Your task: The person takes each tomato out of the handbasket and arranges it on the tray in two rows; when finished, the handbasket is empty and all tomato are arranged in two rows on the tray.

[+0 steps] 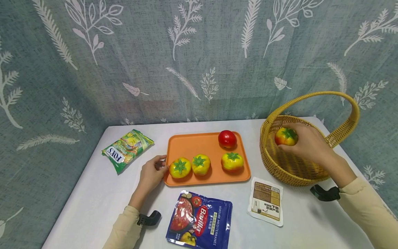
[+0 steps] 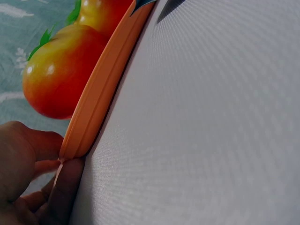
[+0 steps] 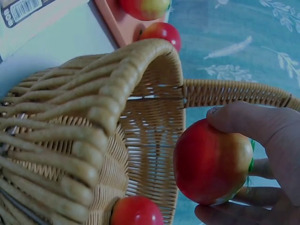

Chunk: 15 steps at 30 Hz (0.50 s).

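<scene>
Right wrist view: right hand [image 1: 306,141] holds one tomato [image 3: 211,161], thumb on one side, fingers curled round the other, gap about fruit-wide. Leaf end faces the palm, smooth end faces out. Tomato is over the mouth of the basket [image 1: 276,171], inside the rim as the head view shows it; height above the basket floor, can't tell.

Handling: looks round and slick, so even pressure, no squeeze. I'd get it well below the rim before loosening, or it could bounce or roll. Handle [image 1: 317,92] arches close to the hand, so come out without snagging it. A red fruit [image 3: 137,212] seems to sit inside already; aim beside it, not on top.

Left hand [image 1: 152,174] pinches the rim of the orange tray [image 1: 192,143] on its left edge, toward the near left corner. Fine as a steadying hold; don't lift, loose fruit would roll. Tray carries three yellow-red tomatoes along its near edge, plus a red one by the far right corner.

Basket is by the worktop's far right corner, snack bag [image 1: 127,150] toward far left, blue pouch [image 1: 200,221] toward the near edge.
</scene>
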{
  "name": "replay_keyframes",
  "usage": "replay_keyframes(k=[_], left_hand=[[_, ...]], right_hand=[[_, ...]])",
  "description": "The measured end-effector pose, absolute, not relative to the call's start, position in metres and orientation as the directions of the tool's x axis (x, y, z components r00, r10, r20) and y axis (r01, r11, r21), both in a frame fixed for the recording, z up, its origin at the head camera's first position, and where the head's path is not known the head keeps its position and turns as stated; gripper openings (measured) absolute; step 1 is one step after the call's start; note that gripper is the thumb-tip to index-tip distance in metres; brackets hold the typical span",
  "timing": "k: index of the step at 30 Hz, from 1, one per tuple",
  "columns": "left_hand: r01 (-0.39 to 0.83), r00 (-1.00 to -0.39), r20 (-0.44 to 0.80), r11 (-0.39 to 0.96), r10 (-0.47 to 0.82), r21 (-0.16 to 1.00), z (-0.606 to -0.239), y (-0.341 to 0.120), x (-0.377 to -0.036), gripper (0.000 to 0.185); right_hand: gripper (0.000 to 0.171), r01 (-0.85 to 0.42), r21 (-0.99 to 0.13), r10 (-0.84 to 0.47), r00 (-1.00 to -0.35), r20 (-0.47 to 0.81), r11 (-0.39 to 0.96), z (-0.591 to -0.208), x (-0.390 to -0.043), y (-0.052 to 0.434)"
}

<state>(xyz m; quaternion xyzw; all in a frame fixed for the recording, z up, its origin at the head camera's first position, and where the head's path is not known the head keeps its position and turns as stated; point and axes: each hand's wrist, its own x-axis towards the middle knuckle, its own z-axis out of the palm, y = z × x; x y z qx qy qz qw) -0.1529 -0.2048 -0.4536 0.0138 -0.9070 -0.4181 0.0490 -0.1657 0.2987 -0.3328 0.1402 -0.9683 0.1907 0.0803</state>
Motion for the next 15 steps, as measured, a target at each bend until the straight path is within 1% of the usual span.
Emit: replay_keyframes(k=[10,15], left_hand=[[0.009,-0.995,0.073,0.647,-0.072,0.762,-0.454,-0.204,-0.152,0.039],[0.01,-0.995,0.073,0.647,-0.07,0.762,-0.453,-0.204,-0.152,0.04]], right_hand=[[0.068,-0.332,-0.33,-0.251,-0.931,0.264,0.884,-0.329,-0.156,0.294],[0.069,-0.331,-0.359,-0.241,-0.931,0.273,0.872,-0.326,-0.149,0.293]])
